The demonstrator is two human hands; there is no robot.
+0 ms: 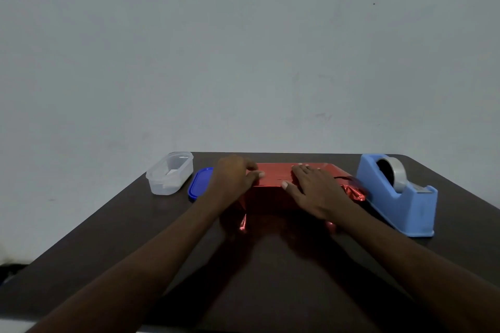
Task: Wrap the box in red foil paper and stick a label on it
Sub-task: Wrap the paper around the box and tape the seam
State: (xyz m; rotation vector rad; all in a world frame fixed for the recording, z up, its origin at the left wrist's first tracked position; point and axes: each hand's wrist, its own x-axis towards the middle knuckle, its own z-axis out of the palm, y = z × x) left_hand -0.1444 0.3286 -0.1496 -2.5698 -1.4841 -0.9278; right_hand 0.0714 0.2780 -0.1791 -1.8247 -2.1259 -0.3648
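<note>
Right now our right hand's fingers [304, 170] lie flat and spread on top of the box [273, 186], not clenched, pressing the red foil [278, 173] down so the overlap stays put. Left hand [234, 177] curls over the box's left end, fingers [255, 173] bearing on the top edge there; looks like we're pinning the wrap, not lifting anything. Whether the thumb grips the end flap we cannot tell.

Box sits mid-bench [108, 238], near the far edge, foil already round its body. Loose crumpled foil sticks out at the right end [354, 193] and near the front left corner, so the ends look unfolded.

Tape dispenser [395, 194], blue, just beside the right end: close for a one-hand reach, we judge. Clear tub [169, 173] and its blue lid [200, 184] lie left; something pale is inside, possibly the labels, too small to tell.

No brand or writing readable anywhere.
</note>
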